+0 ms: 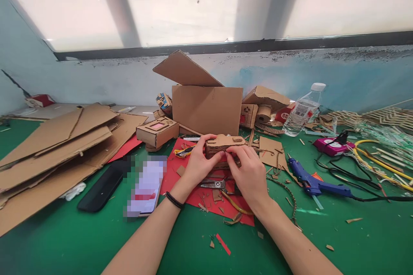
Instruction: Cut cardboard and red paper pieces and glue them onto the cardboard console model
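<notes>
Both hands are at a small cardboard model (222, 141), a box shape with cut-out pieces on top, held above red paper (172, 176). My left hand (200, 157) grips its left side, thumb along the front face. The fingers of my right hand (247, 169) are pinched against the front edge, close to the left thumb; any small piece between them is hidden. Below the hands lie scissors (214, 184), partly covered by my right hand. A yellow utility knife (183, 151) rests just left of the model.
Cardboard sheets (51, 150) are stacked at left, near a black case (101, 189) and a phone (146, 187). Behind stand a cardboard box (206, 109) and another cardboard model (158, 131). A blue glue gun (314, 182), its cable and a water bottle (301, 111) are at right.
</notes>
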Demonstrator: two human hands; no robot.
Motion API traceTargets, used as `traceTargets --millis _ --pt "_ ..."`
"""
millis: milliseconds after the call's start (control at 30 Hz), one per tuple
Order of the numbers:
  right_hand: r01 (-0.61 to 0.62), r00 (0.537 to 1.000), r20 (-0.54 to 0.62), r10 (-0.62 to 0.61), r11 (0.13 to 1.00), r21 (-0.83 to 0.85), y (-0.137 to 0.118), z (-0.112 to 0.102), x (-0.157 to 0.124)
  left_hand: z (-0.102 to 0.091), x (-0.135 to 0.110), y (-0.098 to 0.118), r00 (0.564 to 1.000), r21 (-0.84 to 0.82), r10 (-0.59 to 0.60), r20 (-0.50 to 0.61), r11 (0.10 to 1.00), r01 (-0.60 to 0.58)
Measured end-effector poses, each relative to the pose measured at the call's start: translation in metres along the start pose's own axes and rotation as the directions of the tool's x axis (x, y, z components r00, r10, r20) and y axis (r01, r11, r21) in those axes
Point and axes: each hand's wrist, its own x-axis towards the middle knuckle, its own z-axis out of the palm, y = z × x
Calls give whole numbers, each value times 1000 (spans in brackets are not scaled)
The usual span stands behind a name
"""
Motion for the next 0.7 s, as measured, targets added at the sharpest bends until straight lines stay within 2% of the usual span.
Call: traceTargets --millis 700 --pt "-96 994 54 91 990 106 -3 -3 -1 3 2 -2 999 4 6 -35 1000 -6"
